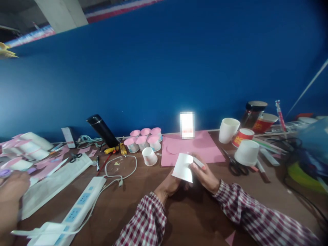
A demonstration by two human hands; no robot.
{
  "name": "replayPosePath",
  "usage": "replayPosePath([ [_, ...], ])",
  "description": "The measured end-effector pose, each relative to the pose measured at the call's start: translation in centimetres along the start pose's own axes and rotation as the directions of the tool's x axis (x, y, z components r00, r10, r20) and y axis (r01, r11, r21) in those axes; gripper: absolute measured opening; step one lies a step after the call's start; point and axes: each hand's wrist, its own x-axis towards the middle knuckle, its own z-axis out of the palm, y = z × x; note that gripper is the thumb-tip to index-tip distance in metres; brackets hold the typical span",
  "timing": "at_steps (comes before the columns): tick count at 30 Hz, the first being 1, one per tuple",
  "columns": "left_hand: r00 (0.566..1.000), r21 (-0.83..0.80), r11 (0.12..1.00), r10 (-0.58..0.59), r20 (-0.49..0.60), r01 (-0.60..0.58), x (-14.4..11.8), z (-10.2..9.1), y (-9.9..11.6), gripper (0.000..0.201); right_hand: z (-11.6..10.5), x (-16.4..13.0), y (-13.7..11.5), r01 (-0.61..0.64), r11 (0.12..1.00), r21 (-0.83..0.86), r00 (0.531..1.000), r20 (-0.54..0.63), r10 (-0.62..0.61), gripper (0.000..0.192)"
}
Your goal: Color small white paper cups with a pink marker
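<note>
Cup [182, 167], white and tilted with its wider end toward the person, is held up by both hands over the middle of the worktop [193, 218], just in front of a pink sheet [205, 150]. The left hand [169, 182] supports it from the left and below; its fingers are mostly hidden, so how they close cannot be told. The right hand [207, 174] is curled against the other side of the cup, with a pale stick [199, 163] with an orange end at its fingers; what that is cannot be told. The sheet runs to the worktop's back edge, where a bright, blurred screen [187, 124] stands in front of a blue wall [164, 68]. Left of the sheet, six cups [141, 141] with pink tops stand in two rows near the back edge, with a plain white cup [149, 156] in front of them. A black flask [102, 131] leans farther left along that edge; nearer the front is a power strip [80, 201]. Right of the sheet lie scissors [238, 168], just beside an upturned white tub [247, 152]; a red cup [243, 136] is behind it. Toward the worktop's left side, another person's hand [15, 184] appears, blurred, near a purple handle [5, 173].
</note>
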Motion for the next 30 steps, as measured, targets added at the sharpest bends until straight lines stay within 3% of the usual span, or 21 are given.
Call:
replayPosePath([
  [3, 1.0, 0.0, 1.0, -0.009, -0.021, 0.009, 0.2, 0.3, 0.2, 0.039, 0.0, 0.1, -0.1, 0.02, 0.999, -0.026, 0.998, -0.058, -0.021, 0.038],
  [8, 0.998, -0.036, 0.999, -0.005, -0.07, 0.002, 0.6, 0.6, 0.0, 0.031, -0.5, 0.5, 0.2, 0.141, 0.98, -0.14, 0.962, -0.215, -0.17, 0.039],
  [13, 0.988, 0.013, 0.999, 0.051, -0.144, -0.05, 0.5, 1.1, 0.4, 0.034, -0.9, 0.5, 0.6, 0.137, 0.984, -0.116, 0.944, -0.286, -0.165, 0.038],
  [16, 0.951, 0.166, 0.985, 0.095, -0.293, -0.047, 0.4, 1.4, 0.8, 0.04, -1.4, 0.7, 0.8, 0.114, 0.97, -0.216, 0.89, -0.412, -0.196, 0.034],
  [19, 0.877, 0.376, 0.921, 0.259, -0.404, -0.098, 0.4, 1.2, 0.9, 0.041, -2.0, 0.9, 1.2, 0.075, 0.94, -0.333, 0.834, -0.496, -0.242, 0.033],
  [23, 0.801, 0.54, 0.832, 0.409, -0.438, -0.129, 0.4, 0.4, 0.9, 0.043, -2.4, 1.1, 1.6, 0.053, 0.918, -0.392, 0.847, -0.469, -0.249, 0.036],
  [30, 0.78, 0.732, 0.644, 0.569, -0.261, -0.225, -0.1, 0.2, 1.2, 0.044, -1.7, 0.5, 0.5, 0.04, 0.848, -0.528, 0.911, -0.33, -0.248, 0.038],
])
